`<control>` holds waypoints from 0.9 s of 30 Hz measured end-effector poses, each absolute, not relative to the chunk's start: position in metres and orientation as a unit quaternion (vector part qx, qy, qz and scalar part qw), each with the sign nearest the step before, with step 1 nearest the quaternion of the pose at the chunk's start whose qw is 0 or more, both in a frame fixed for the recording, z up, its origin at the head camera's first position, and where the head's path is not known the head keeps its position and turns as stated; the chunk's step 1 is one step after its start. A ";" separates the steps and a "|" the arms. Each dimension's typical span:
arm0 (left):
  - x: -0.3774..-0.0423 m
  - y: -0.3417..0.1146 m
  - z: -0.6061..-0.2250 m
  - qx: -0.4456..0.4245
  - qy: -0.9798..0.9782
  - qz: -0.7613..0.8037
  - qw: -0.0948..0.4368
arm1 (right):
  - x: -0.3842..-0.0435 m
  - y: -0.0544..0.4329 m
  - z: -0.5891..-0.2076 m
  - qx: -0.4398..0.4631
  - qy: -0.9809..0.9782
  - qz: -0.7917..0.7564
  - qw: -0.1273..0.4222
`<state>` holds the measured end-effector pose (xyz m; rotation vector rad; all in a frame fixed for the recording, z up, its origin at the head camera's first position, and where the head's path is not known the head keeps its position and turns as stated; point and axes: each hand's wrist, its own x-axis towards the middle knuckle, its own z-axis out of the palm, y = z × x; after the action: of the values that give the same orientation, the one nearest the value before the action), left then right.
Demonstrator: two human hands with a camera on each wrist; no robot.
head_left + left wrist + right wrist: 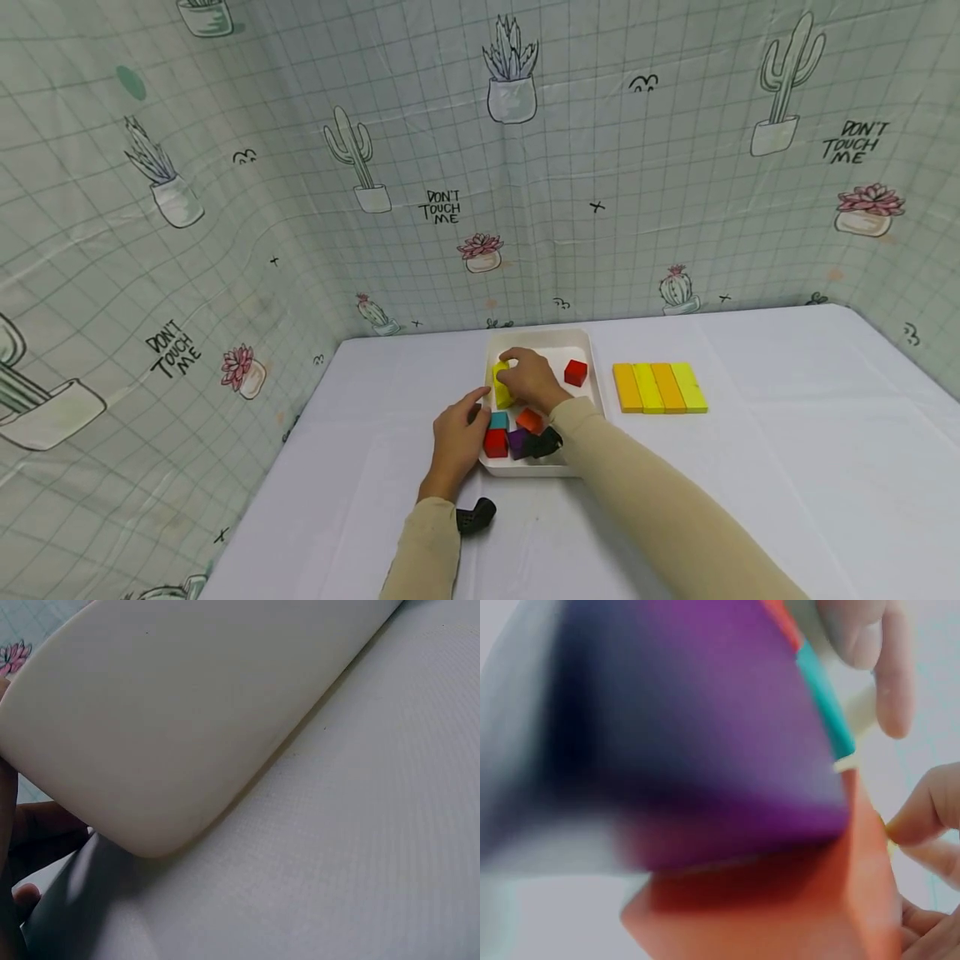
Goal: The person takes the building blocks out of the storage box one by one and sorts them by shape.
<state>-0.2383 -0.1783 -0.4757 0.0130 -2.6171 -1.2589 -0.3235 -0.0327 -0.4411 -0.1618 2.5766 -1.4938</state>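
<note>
My right hand (531,379) reaches into the white tray (551,343) and pinches a yellow block (502,393) near its left wall. At the tray's left side, my left hand (456,437) grips the wall, which shows close up as the tray's outer side (165,712) in the left wrist view. Below the yellow block lie a blue block (498,421), a red block (496,443), a purple block (517,442) and an orange block (529,420). The purple block (742,727) looms blurred in the right wrist view, above the orange block (750,922).
Another red block (575,372) sits in the tray's upper right. Right of the tray, yellow and orange bars (660,388) lie side by side on the white table (795,433). A patterned cloth (585,267) hangs behind. Black devices are on both wrists.
</note>
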 end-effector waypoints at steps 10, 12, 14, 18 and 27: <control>-0.238 -0.178 -0.477 0.008 -0.896 -0.428 0.118 | -0.326 -0.026 -0.442 -0.074 0.849 -0.514 0.093; -0.238 -0.179 -0.477 0.007 -0.897 -0.427 0.118 | -0.325 -0.025 -0.442 -0.067 0.846 -0.521 0.093; -0.237 -0.179 -0.476 0.008 -0.897 -0.427 0.115 | -0.325 -0.023 -0.442 -0.058 0.844 -0.525 0.091; -0.237 -0.179 -0.473 0.010 -0.896 -0.430 0.112 | -0.322 -0.020 -0.440 -0.041 0.839 -0.537 0.081; -0.238 -0.177 -0.473 0.019 -0.896 -0.431 0.101 | -0.322 -0.014 -0.442 -0.032 0.850 -0.523 0.046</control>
<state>-0.2376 -0.1768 -0.4731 0.0557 -2.6482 -1.2737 -0.3224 -0.0145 -0.4422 -0.0984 2.5955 -1.5978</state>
